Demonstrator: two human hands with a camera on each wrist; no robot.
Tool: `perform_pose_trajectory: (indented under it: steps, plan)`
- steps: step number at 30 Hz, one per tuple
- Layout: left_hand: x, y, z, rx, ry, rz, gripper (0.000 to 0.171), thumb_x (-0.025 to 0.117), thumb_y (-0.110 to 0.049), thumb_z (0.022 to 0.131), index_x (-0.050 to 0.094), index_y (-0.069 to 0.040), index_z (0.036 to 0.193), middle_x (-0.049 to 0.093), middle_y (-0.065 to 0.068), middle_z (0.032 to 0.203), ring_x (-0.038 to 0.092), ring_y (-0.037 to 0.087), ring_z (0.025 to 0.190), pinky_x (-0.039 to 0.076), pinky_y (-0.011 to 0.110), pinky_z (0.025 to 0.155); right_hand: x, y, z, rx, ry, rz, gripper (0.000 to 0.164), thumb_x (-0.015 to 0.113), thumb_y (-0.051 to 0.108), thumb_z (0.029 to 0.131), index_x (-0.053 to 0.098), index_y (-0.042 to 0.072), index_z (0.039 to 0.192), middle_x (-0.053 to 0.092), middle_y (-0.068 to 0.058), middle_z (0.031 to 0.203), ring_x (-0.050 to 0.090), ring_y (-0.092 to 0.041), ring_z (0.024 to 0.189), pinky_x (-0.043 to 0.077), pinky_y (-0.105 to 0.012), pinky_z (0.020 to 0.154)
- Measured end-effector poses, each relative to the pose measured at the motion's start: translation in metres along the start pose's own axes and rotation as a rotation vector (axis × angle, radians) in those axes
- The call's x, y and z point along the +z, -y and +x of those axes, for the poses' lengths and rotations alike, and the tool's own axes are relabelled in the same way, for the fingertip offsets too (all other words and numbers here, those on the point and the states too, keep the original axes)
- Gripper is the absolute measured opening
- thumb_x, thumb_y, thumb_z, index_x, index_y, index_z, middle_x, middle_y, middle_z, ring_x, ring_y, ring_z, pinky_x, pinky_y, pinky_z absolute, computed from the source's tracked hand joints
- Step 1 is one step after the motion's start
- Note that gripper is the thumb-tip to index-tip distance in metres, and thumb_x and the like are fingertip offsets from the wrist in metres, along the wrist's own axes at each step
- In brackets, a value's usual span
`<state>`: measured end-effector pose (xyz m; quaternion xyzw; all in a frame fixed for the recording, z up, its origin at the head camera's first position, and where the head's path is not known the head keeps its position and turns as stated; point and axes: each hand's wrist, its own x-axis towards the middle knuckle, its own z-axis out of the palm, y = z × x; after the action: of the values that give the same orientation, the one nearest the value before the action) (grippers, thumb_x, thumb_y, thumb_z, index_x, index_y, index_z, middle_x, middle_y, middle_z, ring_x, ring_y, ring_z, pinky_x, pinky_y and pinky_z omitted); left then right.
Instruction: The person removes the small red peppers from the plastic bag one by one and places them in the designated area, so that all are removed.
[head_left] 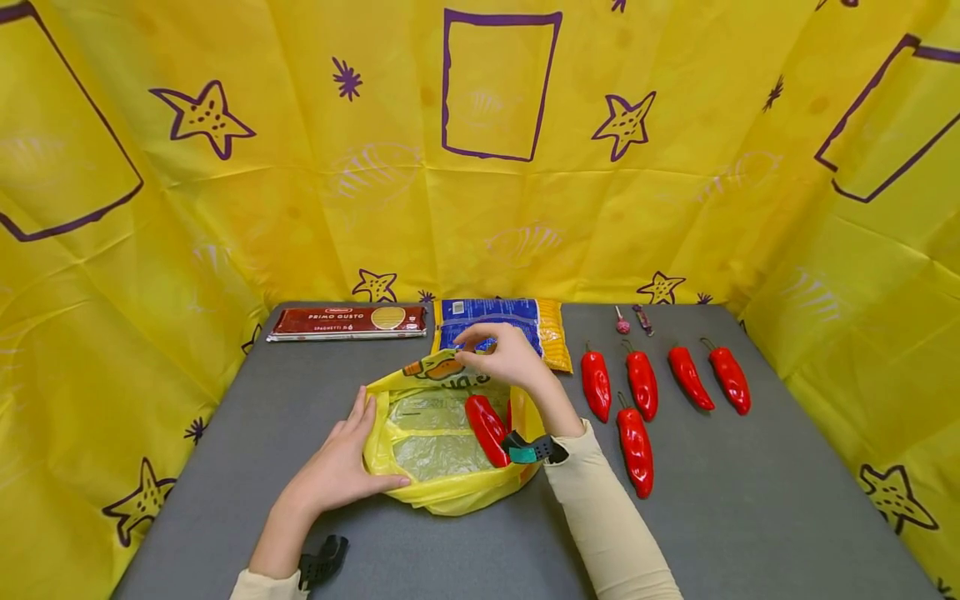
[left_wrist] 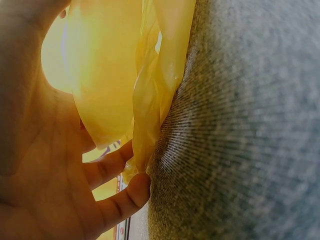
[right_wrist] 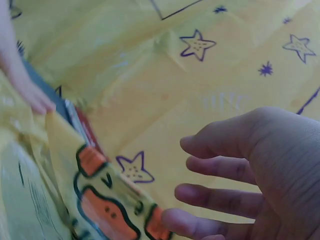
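A yellow plastic bag [head_left: 457,497] lies on the grey table with its mouth spread wide. Inside it is a red pepper [head_left: 483,427], partly covered by the right wrist strap; a sliver of more red shows beside it. My left hand [head_left: 333,467] touches the bag's left side, thumb along the near rim and fingers outspread. In the left wrist view, fingertips [left_wrist: 137,190] rest against the yellow plastic. Over the bag's far rim is my right hand [head_left: 506,354], its fingers loosely bent. The right wrist view shows this hand [right_wrist: 250,175] holding nothing, beside the printed rim.
Several red peppers [head_left: 636,450] lie to the bag's right. Behind them are a lollipop [head_left: 622,322] and a wrapped candy [head_left: 642,320]. A spaghetti pack [head_left: 345,323] lies back left, a blue-yellow packet [head_left: 551,333] behind the bag. Yellow patterned cloth [head_left: 300,208] hangs around.
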<state>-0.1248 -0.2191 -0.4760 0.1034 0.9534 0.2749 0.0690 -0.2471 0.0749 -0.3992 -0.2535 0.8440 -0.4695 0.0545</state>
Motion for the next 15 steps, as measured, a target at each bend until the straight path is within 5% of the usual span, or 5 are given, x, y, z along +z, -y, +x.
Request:
perform_pose_trajectory:
  steps: [6, 15]
  plan:
    - [-0.001, -0.001, -0.001, 0.000, 0.002, -0.006, 0.146, 0.081, -0.081, 0.071, 0.011, 0.001, 0.169, -0.006, 0.020, 0.178, 0.031, 0.059, 0.148, 0.040, 0.072, 0.111, 0.017, -0.005, -0.002, 0.049, 0.065, 0.152, 0.028, 0.075, 0.017, 0.100, 0.075, 0.000, 0.123, 0.074, -0.014, 0.113, 0.073, -0.051, 0.089, 0.061, -0.061, 0.080]
    - [0.000, 0.002, 0.000, -0.002, -0.004, 0.003, 0.147, 0.080, -0.084, 0.070, 0.011, 0.000, 0.169, -0.007, 0.018, 0.178, 0.029, 0.060, 0.150, 0.039, 0.073, 0.111, 0.018, -0.020, -0.005, 0.070, 0.056, 0.027, 0.017, 0.077, 0.016, 0.098, 0.080, 0.005, 0.110, 0.077, -0.006, 0.099, 0.075, -0.034, 0.084, 0.062, -0.043, 0.075]
